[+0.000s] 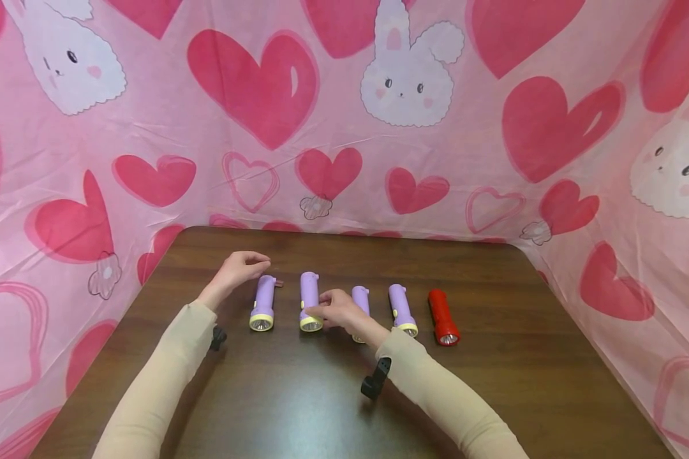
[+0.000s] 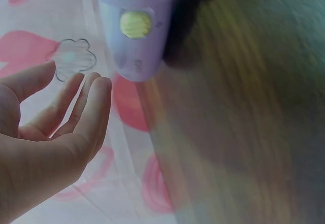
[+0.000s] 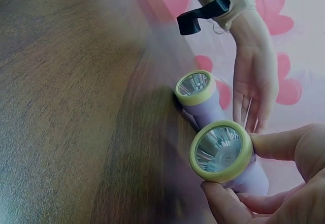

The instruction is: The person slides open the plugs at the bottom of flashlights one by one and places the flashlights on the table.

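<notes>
Five flashlights lie in a row on the table, lens ends toward me. My right hand (image 1: pixel 340 310) pinches the second purple flashlight (image 1: pixel 309 290) from the left by its yellow head; in the right wrist view, thumb and fingers sit on either side of the yellow rim (image 3: pixel 247 155). My left hand (image 1: pixel 237 271) hovers beside the back end of the leftmost purple flashlight (image 1: pixel 265 294), holding nothing. Its fingers are loosely bent in the left wrist view, below a purple flashlight with a yellow button (image 2: pixel 136 25). My right hand partly covers the third purple flashlight (image 1: pixel 360 294).
Right of my right hand lie a fourth purple flashlight (image 1: pixel 399 299), its head near my sleeve, and a red flashlight (image 1: pixel 441 311). A small strap end (image 1: pixel 279 284) shows by the leftmost one. Pink heart-and-rabbit cloth (image 1: pixel 333 115) surrounds the brown table (image 1: pixel 275 395).
</notes>
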Demonstrator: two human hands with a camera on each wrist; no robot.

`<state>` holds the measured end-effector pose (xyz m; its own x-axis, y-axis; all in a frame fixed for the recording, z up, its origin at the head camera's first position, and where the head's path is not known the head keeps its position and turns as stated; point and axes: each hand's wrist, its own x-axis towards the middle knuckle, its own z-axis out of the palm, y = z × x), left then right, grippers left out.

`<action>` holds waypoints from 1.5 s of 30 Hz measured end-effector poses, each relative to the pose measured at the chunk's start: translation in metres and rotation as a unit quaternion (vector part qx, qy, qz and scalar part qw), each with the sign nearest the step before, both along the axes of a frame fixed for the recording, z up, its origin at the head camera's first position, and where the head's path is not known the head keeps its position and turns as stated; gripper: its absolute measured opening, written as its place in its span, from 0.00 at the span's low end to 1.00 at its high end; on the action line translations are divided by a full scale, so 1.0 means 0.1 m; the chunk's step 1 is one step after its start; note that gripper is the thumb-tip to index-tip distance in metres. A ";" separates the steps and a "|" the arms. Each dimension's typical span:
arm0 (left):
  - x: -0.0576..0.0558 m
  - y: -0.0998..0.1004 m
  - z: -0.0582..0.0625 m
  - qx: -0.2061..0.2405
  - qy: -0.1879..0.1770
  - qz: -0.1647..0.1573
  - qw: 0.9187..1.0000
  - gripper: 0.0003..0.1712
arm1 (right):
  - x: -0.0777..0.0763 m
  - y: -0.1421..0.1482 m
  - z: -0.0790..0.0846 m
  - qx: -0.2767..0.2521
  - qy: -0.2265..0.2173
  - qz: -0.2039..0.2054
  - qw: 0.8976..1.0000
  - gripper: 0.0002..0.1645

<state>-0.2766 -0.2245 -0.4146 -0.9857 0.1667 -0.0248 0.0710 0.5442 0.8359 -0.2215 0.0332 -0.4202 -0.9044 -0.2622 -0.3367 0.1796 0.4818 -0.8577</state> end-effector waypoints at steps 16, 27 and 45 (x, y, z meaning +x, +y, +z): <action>0.07 0.26 0.20 -0.004 0.046 -0.013 0.999 0.20 | 0.07 0.08 0.10 0.008 0.056 0.000 0.998 0.35; 0.12 0.45 0.31 -0.007 0.083 -0.035 0.996 0.18 | 0.10 0.14 0.18 0.029 0.104 0.017 0.994 0.34; 0.22 0.67 0.42 -0.004 0.069 -0.047 0.996 0.22 | 0.17 0.22 0.27 0.032 0.144 0.020 0.989 0.34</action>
<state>-0.2546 -0.1575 -0.3725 -0.9597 0.2590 0.1091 0.2367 0.5357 0.8106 -0.2043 0.0554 -0.3931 -0.9548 -0.2855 -0.0830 -0.0881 0.5384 -0.8381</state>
